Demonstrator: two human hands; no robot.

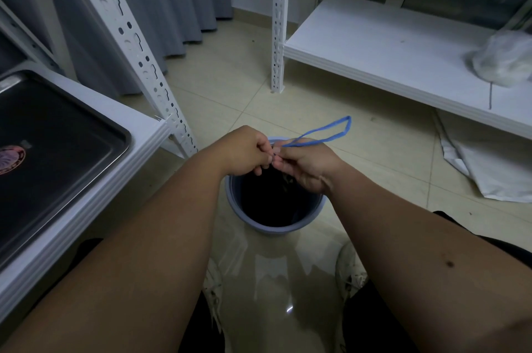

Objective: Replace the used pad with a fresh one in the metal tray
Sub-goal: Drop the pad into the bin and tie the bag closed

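Note:
Both my hands meet above a round blue bin (275,226) lined with a dark bag on the floor. My right hand (305,167) pinches a blue drawstring loop (325,134) that sticks up and to the right. My left hand (247,152) has its fingers curled, pinching the same string or the bag's edge where the hands touch. The metal tray (57,151) lies on the white shelf (121,168) at the left; its dark bottom shows a round sticker, and no pad is visible in it.
A perforated white shelf post (144,59) leans beside the tray. Another post (278,21) and a low white shelf (403,50) with a crumpled plastic bag (503,62) stand at the right. White sheets (495,171) lie on the tiled floor. Grey curtains hang behind.

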